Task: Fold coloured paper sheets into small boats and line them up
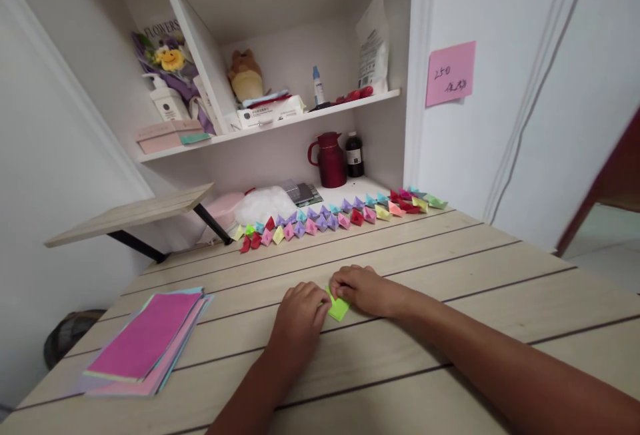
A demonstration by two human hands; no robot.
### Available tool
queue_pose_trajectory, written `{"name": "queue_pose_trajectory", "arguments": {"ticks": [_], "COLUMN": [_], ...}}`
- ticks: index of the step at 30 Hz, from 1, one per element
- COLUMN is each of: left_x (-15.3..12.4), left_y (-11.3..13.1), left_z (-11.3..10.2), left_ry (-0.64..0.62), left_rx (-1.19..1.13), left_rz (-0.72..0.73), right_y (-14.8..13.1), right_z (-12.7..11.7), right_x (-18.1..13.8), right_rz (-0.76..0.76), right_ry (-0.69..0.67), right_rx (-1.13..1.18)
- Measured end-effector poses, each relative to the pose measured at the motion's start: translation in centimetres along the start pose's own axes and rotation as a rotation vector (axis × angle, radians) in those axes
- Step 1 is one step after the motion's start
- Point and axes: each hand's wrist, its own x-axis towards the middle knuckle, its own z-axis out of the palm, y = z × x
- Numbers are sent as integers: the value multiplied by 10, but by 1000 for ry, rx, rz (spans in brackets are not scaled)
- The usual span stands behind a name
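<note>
A small folded piece of bright green paper (pixel 339 309) lies on the wooden table between my hands. My left hand (pixel 301 312) is closed, its thumb and fingers pinching the left edge of the paper. From the right, my right hand (pixel 363 288) has curled fingers pressed on the paper's upper right side. Parts of the paper are hidden beneath the fingertips of both hands. Beyond them, rows of small folded paper boats (pixel 320 224) in several colours stand along the back of the table.
A stack of coloured paper sheets (pixel 147 335) lies at the left, magenta on top. Behind it stands a small raised wooden shelf (pixel 135 212) on black legs. A red jug (pixel 331 160) and a dark bottle (pixel 355 155) stand in the lower cabinet space. A pink note (pixel 451 74) hangs on the wall.
</note>
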Motion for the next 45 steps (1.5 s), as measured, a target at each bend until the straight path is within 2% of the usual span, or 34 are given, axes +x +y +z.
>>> {"name": "queue_pose_trajectory", "arguments": {"ticks": [3,6,12,20,29,32,36,40,45], "left_x": [0,0,1,0,4,5,6,4,2], "left_y": [-5,-8,-7,-11,-6,-2,0,-3,-2], "left_z": [-3,-2,0,6,6,9,13,12,9], "left_ry": [-41,-50,-93,-36,23,57,102,102,135], "left_rx": [-88,-151,-219,-247,-200,-145,-113,-253,-372], "left_rz": [8,-28,-54,-59,-118,-151,-169,-220,-361], "right_y": [9,16,16,20,15,15,17,17,13], "right_z": [-11,-17,2,1,9,11,8,6,11], "right_x": [-6,-11,-17,-20,-13,-9,-10,-16,-16], "right_rz": [-76,-183,-109,-229,-225,-194,-193,-158,-124], "right_ry": [-82,-219,9,51,183,201,150,153,169], "right_rx": [29,126,125,127,197,203,244,189,117]}}
